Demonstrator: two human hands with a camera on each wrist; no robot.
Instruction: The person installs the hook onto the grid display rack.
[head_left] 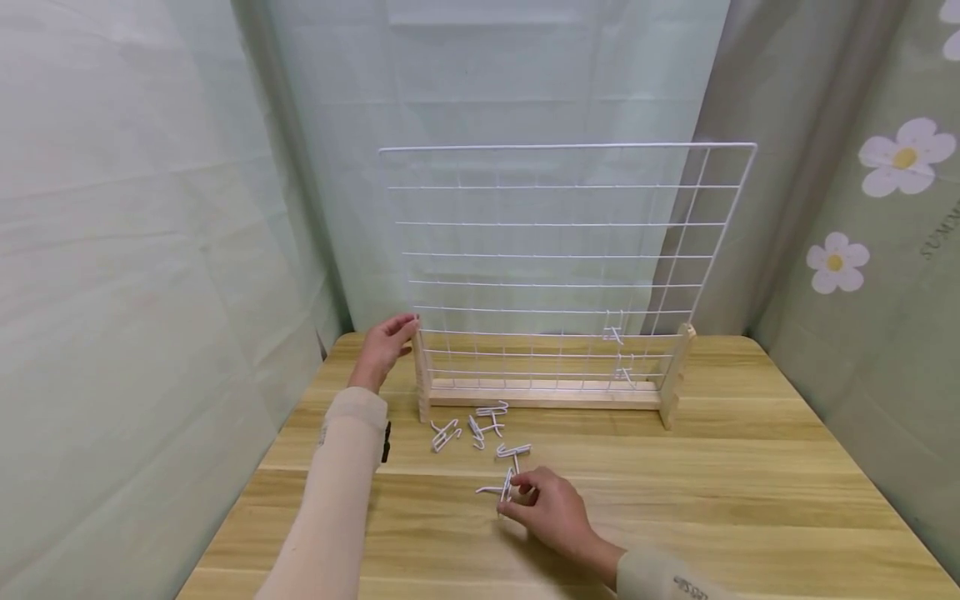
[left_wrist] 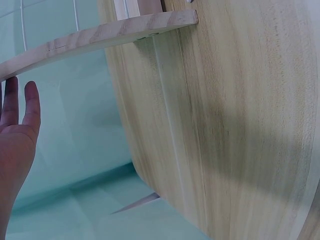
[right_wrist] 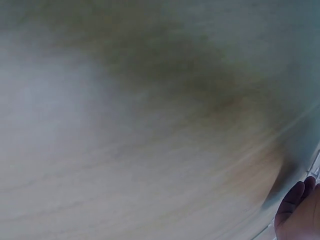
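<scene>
A white wire grid panel (head_left: 555,225) stands in a wooden base with two side posts. My left hand (head_left: 386,342) holds the top of the left wooden post (head_left: 422,375); in the left wrist view, the fingers of the left hand (left_wrist: 17,130) touch the post (left_wrist: 100,37), and the thumb is hidden. Low over the table, my right hand (head_left: 551,508) pinches a white wire hook (head_left: 506,487) between thumb and index finger. In the right wrist view only part of the right hand (right_wrist: 300,212) shows at the corner.
Several loose white hooks lie before the base, among them one hook (head_left: 446,435) at the left and another hook (head_left: 513,452) near my right hand. Two hooks hang on the grid's lower right, an upper hook (head_left: 614,333) and a lower hook (head_left: 624,372). Curtains surround the wooden table (head_left: 750,492).
</scene>
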